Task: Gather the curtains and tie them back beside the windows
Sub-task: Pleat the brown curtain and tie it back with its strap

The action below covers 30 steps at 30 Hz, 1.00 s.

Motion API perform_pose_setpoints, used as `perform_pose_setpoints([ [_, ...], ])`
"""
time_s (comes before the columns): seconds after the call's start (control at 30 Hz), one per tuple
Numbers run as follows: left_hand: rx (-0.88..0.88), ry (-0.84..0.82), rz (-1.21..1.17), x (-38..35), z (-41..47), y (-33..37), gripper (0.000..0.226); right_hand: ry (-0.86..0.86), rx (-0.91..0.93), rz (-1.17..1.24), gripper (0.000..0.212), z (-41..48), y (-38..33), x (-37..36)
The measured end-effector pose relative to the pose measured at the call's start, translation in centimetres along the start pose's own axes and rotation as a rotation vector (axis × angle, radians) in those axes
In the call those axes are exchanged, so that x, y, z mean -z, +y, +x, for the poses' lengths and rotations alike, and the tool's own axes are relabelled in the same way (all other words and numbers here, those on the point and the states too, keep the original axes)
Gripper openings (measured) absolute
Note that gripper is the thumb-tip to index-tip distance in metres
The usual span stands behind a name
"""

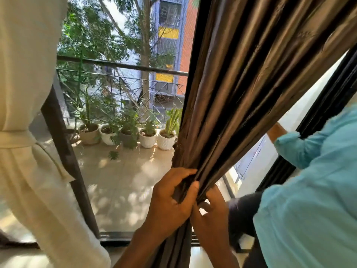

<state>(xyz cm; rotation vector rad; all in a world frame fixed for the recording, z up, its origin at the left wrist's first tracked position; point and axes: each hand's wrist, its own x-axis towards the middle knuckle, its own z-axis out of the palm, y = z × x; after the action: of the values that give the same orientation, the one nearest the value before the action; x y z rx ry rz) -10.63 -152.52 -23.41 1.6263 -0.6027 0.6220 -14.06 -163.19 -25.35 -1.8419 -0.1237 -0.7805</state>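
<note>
At the window, each grip, left hand and right hand, clasps the brown curtain.

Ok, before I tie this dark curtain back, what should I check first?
1. Left hand grips the dark curtain folds: ok.
2. Right hand grips the same bundle: ok.
3. All fabric gathered: cannot tell, the upper right runs out of view.
4. Tie for this curtain at hand: cannot tell, none in view.
5. Cream curtain tied with its band: ok.
6. Room to work: not ok, another person's teal sleeve is close on the right.
</note>
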Motion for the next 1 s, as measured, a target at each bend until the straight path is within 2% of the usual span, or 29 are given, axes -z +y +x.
perform_pose_setpoints([
  [0.13, 0.006, -0.016, 0.018, 0.5, 0.1, 0.2, 0.023, 0.020, 0.073, -0.020, 0.002, 0.4, -0.2, -0.3],
  [0.3, 0.050, -0.006, -0.003, 1.0, 0.1, -0.1, 0.018, 0.045, 0.093, -0.032, 0.012, 0.0, 0.0, -1.0],
  [0.43, 0.090, -0.004, -0.027, 1.5, 0.1, -0.5, 0.013, 0.035, 0.022, 0.035, 0.020, -0.3, 0.4, -1.5],
  [0.6, 0.075, 0.004, 0.041, 1.6, -0.3, -0.6, 0.017, 0.011, 0.029, 0.086, 0.040, -0.5, -0.2, -1.6],
  [0.77, 0.084, 0.021, 0.110, 1.5, -0.6, -0.6, 0.015, -0.022, 0.012, 0.102, 0.036, -0.5, -0.2, -1.5],
  [1.0, 0.045, 0.039, 0.199, 1.9, -1.1, -0.4, 0.025, 0.043, -0.021, 0.043, 0.013, -0.8, 0.0, -1.8],
])
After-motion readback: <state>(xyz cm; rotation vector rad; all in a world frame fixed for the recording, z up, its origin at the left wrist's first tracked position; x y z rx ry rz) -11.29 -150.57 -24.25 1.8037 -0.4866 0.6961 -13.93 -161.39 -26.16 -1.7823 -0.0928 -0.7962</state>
